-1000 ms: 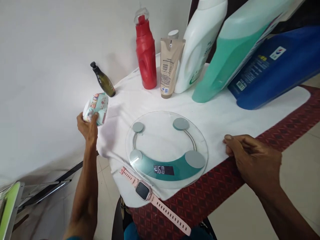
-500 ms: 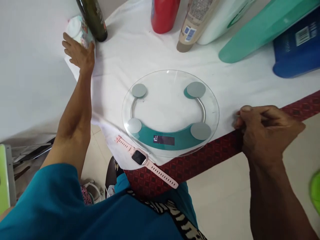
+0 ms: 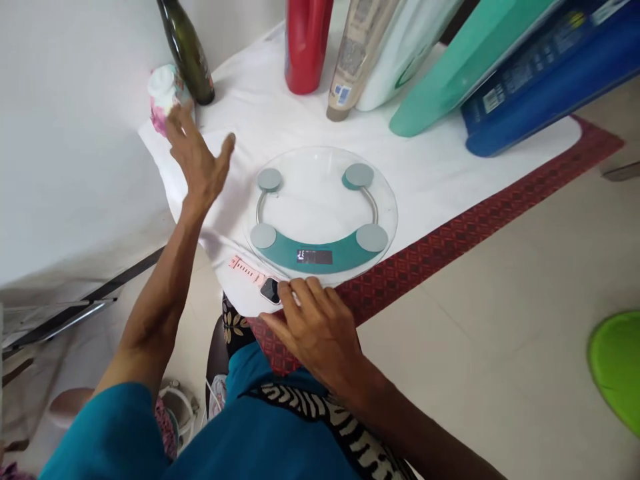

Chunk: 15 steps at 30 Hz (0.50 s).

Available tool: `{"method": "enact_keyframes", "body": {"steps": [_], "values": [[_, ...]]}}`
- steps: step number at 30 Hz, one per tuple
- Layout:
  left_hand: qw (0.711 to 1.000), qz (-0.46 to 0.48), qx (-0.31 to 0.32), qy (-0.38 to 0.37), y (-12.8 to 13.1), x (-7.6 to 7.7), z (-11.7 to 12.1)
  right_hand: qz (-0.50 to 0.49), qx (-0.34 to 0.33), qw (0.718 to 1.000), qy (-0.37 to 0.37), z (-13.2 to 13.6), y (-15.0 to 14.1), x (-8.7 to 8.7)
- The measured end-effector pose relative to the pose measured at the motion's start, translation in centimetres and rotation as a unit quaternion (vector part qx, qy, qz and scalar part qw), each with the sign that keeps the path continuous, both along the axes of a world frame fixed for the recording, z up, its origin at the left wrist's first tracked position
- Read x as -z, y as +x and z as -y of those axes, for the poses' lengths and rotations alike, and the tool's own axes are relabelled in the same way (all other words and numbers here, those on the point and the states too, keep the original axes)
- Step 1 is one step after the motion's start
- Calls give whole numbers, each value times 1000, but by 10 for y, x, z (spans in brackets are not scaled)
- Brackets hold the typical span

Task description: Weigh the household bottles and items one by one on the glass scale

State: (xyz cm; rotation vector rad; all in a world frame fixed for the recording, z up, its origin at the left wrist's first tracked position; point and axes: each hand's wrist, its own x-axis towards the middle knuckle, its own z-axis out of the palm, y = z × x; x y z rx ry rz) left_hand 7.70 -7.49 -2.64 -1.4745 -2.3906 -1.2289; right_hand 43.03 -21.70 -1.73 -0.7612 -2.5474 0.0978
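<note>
My left hand (image 3: 199,157) is open, fingers and thumb spread, just in front of a soft packet of wipes (image 3: 164,93) that stands against a dark green bottle (image 3: 187,57). Whether the fingertips still touch the packet I cannot tell. My right hand (image 3: 320,327) reaches over a pink-strapped smartwatch (image 3: 270,291) at the table's near edge. Its fingertips are at the right side of the watch face, the thumb stands apart, and the lower strap is hidden beneath the hand. Behind the watch lies a round glass scale (image 3: 315,259) with a teal band and a display.
Along the back stand a red bottle (image 3: 306,50), a beige tube (image 3: 350,63), a white bottle (image 3: 390,77), a green bottle (image 3: 450,83) and a blue bottle (image 3: 530,93). A white cloth (image 3: 435,180) covers the table over a red patterned one. A bright green object (image 3: 617,367) is at the lower right.
My left hand has put the packet down beside the dark green bottle, let go and drawn back. My right hand has moved left from beyond the scale to the watch.
</note>
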Motion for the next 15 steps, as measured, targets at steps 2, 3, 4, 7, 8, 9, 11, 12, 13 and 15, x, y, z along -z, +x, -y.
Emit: {"method": "enact_keyframes", "body": {"steps": [2, 3, 4, 7, 8, 9, 11, 12, 13, 15], "values": [[998, -15, 42, 53, 24, -2, 15, 26, 23, 999, -11, 8, -10, 13], [996, -28, 56, 68, 37, -4, 21, 32, 36, 999, -16, 10, -15, 18], [994, -43, 71, 76, 48, -8, 26, 36, 50, 998, -20, 11, -19, 22], [991, -59, 104, 63, 77, -24, 28, 40, 79, 996, -32, 14, -31, 32], [991, -53, 117, 47, 85, -29, 24, 41, 86, 995, -41, 16, -35, 34], [990, -46, 132, 30, 92, -35, 17, 41, 93, 993, -52, 18, -37, 35], [985, -32, 168, -5, 107, -43, -3, 38, 97, 991, -80, 24, -37, 37], [982, -25, 184, -20, 115, -46, -17, 35, 93, 991, -93, 26, -35, 37], [980, -19, 197, -32, 123, -47, -32, 30, 86, 990, -104, 29, -32, 37], [977, -1, 208, -55, 140, -49, -68, 23, 64, 990, -123, 32, -23, 33]]}}
